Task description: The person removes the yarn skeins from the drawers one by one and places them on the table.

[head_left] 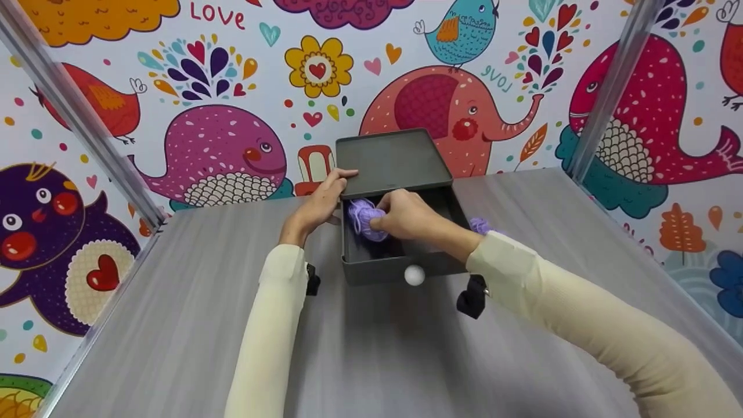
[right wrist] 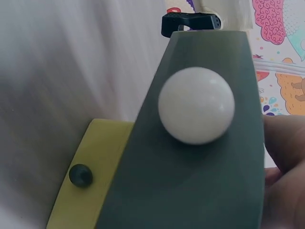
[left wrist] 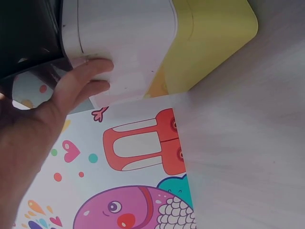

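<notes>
A small chest with a dark grey top (head_left: 392,159) stands at the back of the table, its upper grey drawer (head_left: 371,273) pulled out toward me. A round white knob (head_left: 414,276) sits on the drawer front. Inside, at the drawer's left back corner, lies a ball of purple yarn (head_left: 364,219); my right hand (head_left: 409,215) reaches in and grips it between thumb and fingers. My left hand (head_left: 316,206) rests on the chest's left edge with extended fingers. The left wrist view shows these fingers (left wrist: 93,88) against the white side wall (left wrist: 124,38).
More purple yarn (head_left: 479,225) shows right of the drawer, partly behind my right forearm. Below the open drawer is a yellow drawer (right wrist: 107,157) with a dark knob (right wrist: 81,175). Patterned wall panels (head_left: 232,157) and metal posts (head_left: 615,81) enclose the grey table (head_left: 191,325).
</notes>
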### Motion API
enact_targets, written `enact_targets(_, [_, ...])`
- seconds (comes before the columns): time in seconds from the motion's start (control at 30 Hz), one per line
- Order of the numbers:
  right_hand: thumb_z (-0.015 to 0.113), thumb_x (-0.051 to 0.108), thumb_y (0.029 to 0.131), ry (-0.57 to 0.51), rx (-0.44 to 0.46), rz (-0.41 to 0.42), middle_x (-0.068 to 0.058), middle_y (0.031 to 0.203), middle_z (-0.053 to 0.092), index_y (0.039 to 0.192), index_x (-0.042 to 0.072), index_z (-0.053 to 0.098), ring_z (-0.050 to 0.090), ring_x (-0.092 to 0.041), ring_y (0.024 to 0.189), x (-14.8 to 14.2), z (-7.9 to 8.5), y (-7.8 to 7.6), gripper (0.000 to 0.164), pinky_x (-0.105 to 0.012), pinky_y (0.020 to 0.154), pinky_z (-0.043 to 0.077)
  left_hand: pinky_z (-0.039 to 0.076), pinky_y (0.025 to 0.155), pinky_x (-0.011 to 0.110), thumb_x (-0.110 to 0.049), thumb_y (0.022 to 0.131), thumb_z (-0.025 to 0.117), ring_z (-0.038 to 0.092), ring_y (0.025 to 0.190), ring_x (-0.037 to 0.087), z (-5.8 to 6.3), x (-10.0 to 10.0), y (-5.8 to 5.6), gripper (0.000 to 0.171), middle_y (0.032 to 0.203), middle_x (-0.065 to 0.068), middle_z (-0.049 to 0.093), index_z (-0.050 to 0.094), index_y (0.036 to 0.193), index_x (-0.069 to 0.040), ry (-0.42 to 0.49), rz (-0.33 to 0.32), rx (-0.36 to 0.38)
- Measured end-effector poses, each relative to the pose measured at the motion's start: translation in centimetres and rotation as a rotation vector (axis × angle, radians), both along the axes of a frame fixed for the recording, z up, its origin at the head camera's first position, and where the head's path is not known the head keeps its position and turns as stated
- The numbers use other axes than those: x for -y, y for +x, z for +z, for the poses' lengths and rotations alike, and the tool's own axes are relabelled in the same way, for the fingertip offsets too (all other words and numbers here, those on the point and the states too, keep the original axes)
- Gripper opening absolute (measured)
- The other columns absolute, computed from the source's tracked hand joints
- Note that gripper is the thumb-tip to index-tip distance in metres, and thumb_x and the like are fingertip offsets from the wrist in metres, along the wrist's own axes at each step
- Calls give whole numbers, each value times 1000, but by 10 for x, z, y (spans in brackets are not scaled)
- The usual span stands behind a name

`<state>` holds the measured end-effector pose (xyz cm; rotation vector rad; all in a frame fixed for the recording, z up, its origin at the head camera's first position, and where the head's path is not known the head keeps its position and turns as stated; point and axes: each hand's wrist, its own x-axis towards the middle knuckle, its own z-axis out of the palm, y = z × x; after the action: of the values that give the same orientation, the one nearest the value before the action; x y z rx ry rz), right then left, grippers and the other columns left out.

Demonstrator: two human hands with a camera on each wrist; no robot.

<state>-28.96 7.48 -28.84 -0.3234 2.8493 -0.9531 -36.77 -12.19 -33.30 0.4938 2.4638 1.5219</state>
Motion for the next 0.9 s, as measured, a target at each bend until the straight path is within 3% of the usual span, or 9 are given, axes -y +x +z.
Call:
enact_targets(0.13, [71, 22, 89, -24, 9, -8, -5, 99, 71, 111, 5, 73, 56, -13, 84, -6, 4, 0, 28, -25, 73, 47, 45, 102, 67, -38, 109, 25, 30, 147, 42, -1, 0, 0, 43, 166, 10, 19, 38, 149, -31, -4, -1, 4])
enact_targets(0.3, [71, 21, 89, -21, 17, 4, -8, 103, 71, 114, 4, 73, 57, -14, 84, -14, 10, 0, 30, -25, 73, 48, 47, 100, 67, -38, 109, 25, 34, 143, 46, -1, 0, 0, 44, 166, 11, 19, 38, 149, -30, -2, 0, -2])
enact_targets(0.5, [70, 20, 89, -33, 1, 41, -8, 103, 70, 115, 5, 73, 56, -15, 87, -25, 15, 1, 30, -25, 74, 47, 50, 98, 63, -37, 108, 24, 34, 144, 41, -1, 0, -1, 44, 164, 11, 21, 38, 150, -29, -19, -1, -28])
enact_targets(0.77, [68, 16, 91, -102, -63, 102, -11, 98, 67, 117, 4, 70, 55, -17, 85, -39, 22, 3, 29, -22, 69, 46, 52, 94, 64, -37, 108, 25, 52, 124, 45, -1, 0, -2, 44, 160, 13, 26, 38, 149, -29, -1, 2, -7])
enact_targets(0.9, [67, 16, 91, -133, -81, 110, -12, 102, 67, 119, 4, 70, 56, -18, 88, -46, 23, 2, 30, -22, 70, 48, 51, 95, 66, -36, 109, 25, 55, 118, 43, -1, 1, -2, 44, 158, 15, 27, 38, 150, -26, 26, -8, -1])
